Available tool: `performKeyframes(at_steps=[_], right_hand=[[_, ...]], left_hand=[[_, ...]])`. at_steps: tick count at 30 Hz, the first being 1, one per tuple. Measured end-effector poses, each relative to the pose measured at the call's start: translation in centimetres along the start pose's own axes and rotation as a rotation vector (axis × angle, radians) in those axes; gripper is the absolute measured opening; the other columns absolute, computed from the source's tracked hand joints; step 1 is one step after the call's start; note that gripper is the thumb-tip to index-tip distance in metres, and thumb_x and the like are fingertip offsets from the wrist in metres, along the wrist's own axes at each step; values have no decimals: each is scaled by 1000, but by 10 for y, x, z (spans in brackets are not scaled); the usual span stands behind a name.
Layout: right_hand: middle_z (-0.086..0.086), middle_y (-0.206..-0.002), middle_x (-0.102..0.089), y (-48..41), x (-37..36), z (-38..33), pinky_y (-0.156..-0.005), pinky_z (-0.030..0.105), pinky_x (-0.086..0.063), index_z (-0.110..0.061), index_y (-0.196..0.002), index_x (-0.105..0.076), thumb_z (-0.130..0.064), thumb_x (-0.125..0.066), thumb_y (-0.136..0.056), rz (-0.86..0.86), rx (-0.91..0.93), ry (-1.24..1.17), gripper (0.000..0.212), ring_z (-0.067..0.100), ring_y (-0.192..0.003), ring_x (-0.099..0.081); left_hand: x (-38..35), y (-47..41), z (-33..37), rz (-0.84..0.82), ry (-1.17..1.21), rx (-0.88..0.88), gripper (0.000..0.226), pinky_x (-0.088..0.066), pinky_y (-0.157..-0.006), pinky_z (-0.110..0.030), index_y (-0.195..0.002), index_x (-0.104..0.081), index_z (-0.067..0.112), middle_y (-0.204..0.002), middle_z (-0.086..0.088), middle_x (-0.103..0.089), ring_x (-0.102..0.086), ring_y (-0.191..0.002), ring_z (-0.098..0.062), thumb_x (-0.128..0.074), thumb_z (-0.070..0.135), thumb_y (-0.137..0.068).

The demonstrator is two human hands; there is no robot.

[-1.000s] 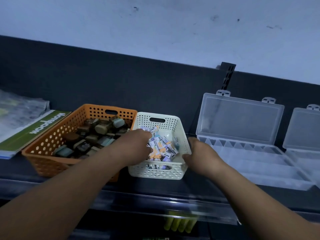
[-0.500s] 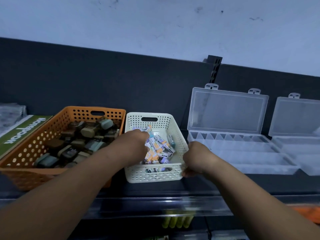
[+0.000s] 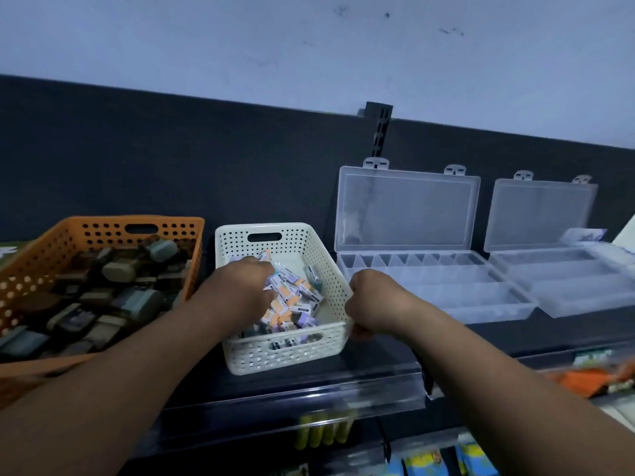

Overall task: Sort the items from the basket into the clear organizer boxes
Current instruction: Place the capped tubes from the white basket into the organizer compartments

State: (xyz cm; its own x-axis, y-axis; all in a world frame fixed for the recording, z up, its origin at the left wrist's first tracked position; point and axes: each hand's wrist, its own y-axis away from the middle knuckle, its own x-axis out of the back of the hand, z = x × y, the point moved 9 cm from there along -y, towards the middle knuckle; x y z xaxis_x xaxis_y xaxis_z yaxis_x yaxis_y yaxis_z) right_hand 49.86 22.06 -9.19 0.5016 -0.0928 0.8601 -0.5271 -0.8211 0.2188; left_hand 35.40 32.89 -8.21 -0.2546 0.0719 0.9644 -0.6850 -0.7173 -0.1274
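Head view: a white plastic basket, perforated w/ small holes and cut w/ a slot handle at each end, is set on a dark shelf btwn an orange basket and the nearer organizer box. It is partly filled w/ small rectangular packets, printed in orange, lilac and white and piled loosely. The L hand is sunk into that pile, knuckles up, fingers bent down among the packets. Whether one is actually pinched can't be told, as the fingertips are hidden. The R hand is clenched round the white basket's right rim near the front corner. Rounded, dull grey-brown blocks are heaped in the orange basket, which is also perforated. The nearer organizer box, of clear plastic, is laid open, its lid propped vs. the dark back panel. A row of small cells and longer troughs is shown inside. The farther organizer box is opened the same way. A clear glossy lip is fitted along the shelf front.
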Motion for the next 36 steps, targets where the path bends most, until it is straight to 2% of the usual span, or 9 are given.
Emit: performKeyframes(at_steps=[2,6,10,15,19,23,28,32,36], right_hand=[[10,-88,-65,1,8,-2,-61,30,-56,-9,-86,-55,-3,-50,-85,40,3,134,8,24,-73,-65],[7,-117,-62,9,29,-12,-79,31,-45,-14,-114,-59,-17,-49,-91,283,123,268,26,27,-108,-57],[-3,-110,-66,13,35,-16,-78,23,-42,-22,-119,-64,-24,-58,-93,213,300,24,27,16,-98,-60],[-7,-100,-69,21,48,-5,-83,17,-49,-19,-114,-68,-13,-61,-92,90,352,-216,24,5,-90,-63],[-9,-104,-69,19,57,4,-87,28,-54,-21,-116,-67,-15,-63,-91,102,350,-209,26,5,-96,-64],[-12,-106,-67,15,60,9,-77,5,-42,-20,-119,-65,-15,-63,-92,72,390,-168,28,-3,-91,-60],[-15,-114,-61,7,67,16,-91,18,-41,-26,-127,-61,-23,-61,-93,-6,446,-11,34,4,-107,-58],[-9,-117,-63,-8,81,14,-97,26,-46,-27,-125,-61,-26,-60,-94,6,522,16,31,8,-108,-59],[-8,-116,-66,-26,89,24,-98,32,-48,-23,-118,-65,-25,-61,-93,16,584,-30,26,11,-105,-61]], left_hand=[[-2,-4,1,-13,-19,2,45,-38,-98,-29,-135,-48,17,-136,-2,-48,-46,-123,-19,-53,36,-94],[-4,-11,5,-74,-55,7,51,-38,-104,-33,-142,-40,20,-143,-2,-42,-42,-129,-21,-51,35,-95],[-5,-14,10,-89,-76,-8,51,-41,-102,-35,-144,-40,23,-143,-4,-43,-44,-128,-23,-52,31,-95],[-10,-17,16,-102,-141,-11,44,-42,-96,-34,-138,-48,26,-134,-4,-47,-45,-122,-24,-53,24,-94],[-20,-20,13,-137,-189,8,47,-43,-97,-38,-135,-51,26,-129,-5,-45,-41,-122,-25,-50,14,-89],[-30,-24,12,-175,-272,30,52,-42,-99,-40,-139,-42,28,-138,0,-45,-32,-128,-26,-50,17,-89],[-30,-34,19,-208,-246,37,56,-42,-91,-30,-135,-46,33,-132,-1,-52,-47,-121,-23,-68,40,-83],[-31,-40,18,-138,-161,105,17,-42,-70,-30,-92,-55,33,-101,1,-58,-53,-89,-19,-66,36,-81],[-14,-37,33,1,-106,151,9,-41,-61,-29,-86,-55,31,-88,4,-62,-54,-75,-14,-60,38,-89]])
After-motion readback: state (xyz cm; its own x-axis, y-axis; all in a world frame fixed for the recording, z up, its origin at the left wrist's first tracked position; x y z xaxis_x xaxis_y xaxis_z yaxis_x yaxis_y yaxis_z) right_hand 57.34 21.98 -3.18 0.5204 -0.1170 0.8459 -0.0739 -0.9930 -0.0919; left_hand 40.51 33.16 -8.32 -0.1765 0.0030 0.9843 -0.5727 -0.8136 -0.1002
